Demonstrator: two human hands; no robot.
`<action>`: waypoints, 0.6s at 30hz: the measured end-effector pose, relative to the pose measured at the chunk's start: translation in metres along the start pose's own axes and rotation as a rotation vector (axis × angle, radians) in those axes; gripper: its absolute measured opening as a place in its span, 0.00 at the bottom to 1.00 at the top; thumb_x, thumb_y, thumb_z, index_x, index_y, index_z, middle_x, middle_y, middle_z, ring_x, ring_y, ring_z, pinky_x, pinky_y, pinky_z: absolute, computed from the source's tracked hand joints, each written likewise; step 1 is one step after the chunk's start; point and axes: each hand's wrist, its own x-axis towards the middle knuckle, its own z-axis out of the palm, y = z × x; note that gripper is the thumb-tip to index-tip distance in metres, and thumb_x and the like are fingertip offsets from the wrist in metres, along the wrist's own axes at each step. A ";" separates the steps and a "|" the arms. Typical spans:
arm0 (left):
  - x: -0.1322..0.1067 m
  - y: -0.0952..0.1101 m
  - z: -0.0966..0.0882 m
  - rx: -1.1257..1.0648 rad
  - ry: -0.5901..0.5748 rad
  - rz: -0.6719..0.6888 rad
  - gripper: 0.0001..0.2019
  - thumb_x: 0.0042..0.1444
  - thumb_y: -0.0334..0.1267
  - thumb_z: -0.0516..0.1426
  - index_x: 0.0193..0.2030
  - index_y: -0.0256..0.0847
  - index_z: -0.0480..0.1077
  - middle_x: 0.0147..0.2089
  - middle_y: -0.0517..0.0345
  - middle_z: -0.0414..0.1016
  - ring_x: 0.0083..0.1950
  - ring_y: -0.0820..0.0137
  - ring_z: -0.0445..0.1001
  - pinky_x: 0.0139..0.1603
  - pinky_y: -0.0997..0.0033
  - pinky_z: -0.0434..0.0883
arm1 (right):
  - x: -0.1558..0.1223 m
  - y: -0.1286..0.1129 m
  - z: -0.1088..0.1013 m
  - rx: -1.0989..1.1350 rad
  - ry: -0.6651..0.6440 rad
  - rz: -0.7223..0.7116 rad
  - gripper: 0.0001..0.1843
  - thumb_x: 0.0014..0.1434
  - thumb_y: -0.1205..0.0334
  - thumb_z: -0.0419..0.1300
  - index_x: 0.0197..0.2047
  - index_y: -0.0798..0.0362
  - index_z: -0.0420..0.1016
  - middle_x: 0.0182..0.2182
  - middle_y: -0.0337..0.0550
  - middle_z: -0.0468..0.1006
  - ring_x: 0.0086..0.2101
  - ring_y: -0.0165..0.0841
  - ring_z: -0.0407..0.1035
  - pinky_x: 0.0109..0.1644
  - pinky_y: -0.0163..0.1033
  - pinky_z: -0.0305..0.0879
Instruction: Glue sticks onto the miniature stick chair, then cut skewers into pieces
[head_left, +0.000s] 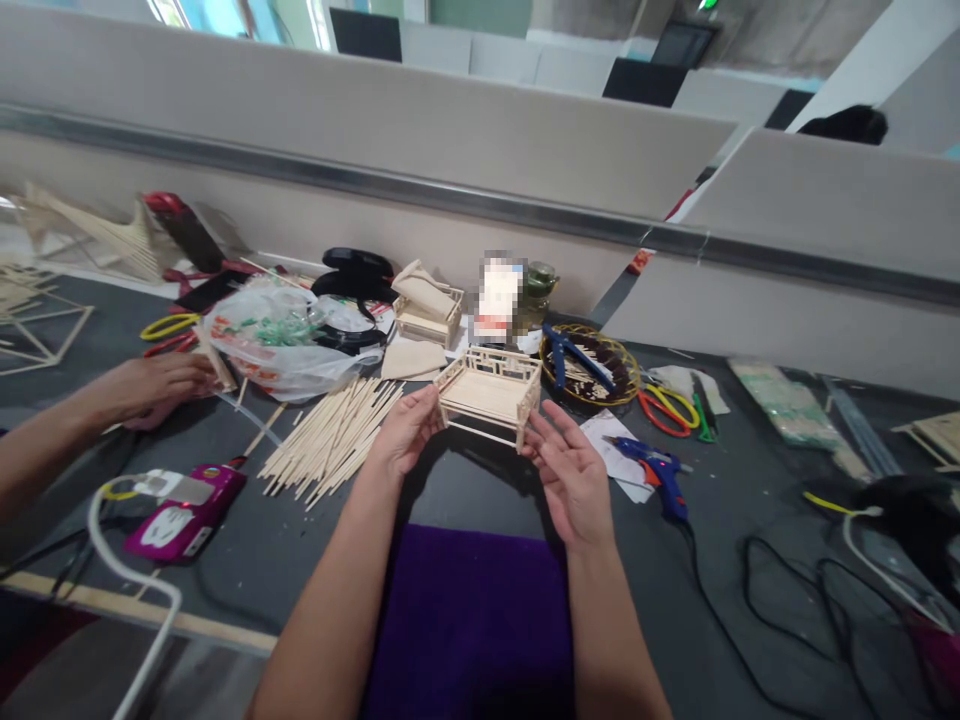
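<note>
Between my two hands a small wooden model bench [487,393], built of thin sticks with a railed back and sides, is held up above the dark table. My left hand [409,430] pinches its left end. At the right end, my right hand [568,465] grips the corner near a leg, its other fingers partly spread. Just left of my left hand lies a spread of loose wooden sticks [334,435]. A blue glue gun [660,470] rests on white paper to the right of my right hand. Under my forearms is a purple cloth [469,620].
Behind the bench stand a second small wooden model [429,315] and a yellow-rimmed basket [630,365]. Scissors [667,408] lie to the right. At the left are a plastic bag [289,340], a co-worker's hand [169,385] and a magenta power strip [187,515]. Cables [810,600] trail at the right.
</note>
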 end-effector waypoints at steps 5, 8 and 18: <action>0.006 -0.007 -0.004 -0.002 0.045 -0.022 0.18 0.50 0.49 0.66 0.38 0.35 0.75 0.29 0.55 0.79 0.28 0.73 0.76 0.31 0.76 0.73 | -0.007 -0.007 0.008 0.034 -0.086 0.021 0.28 0.53 0.60 0.67 0.57 0.47 0.70 0.56 0.51 0.74 0.52 0.43 0.72 0.52 0.49 0.70; 0.006 -0.007 -0.003 0.014 0.067 -0.026 0.17 0.52 0.49 0.64 0.38 0.34 0.75 0.29 0.53 0.79 0.28 0.73 0.76 0.31 0.75 0.73 | -0.010 -0.009 0.010 0.038 -0.105 0.025 0.28 0.53 0.60 0.67 0.58 0.47 0.69 0.57 0.50 0.73 0.52 0.43 0.71 0.54 0.51 0.69; 0.004 -0.008 0.002 0.056 0.065 0.014 0.20 0.48 0.52 0.66 0.38 0.35 0.76 0.30 0.53 0.79 0.28 0.73 0.75 0.32 0.75 0.72 | -0.010 -0.008 0.007 0.031 -0.145 0.001 0.31 0.55 0.60 0.66 0.61 0.46 0.66 0.58 0.50 0.72 0.54 0.43 0.70 0.56 0.53 0.68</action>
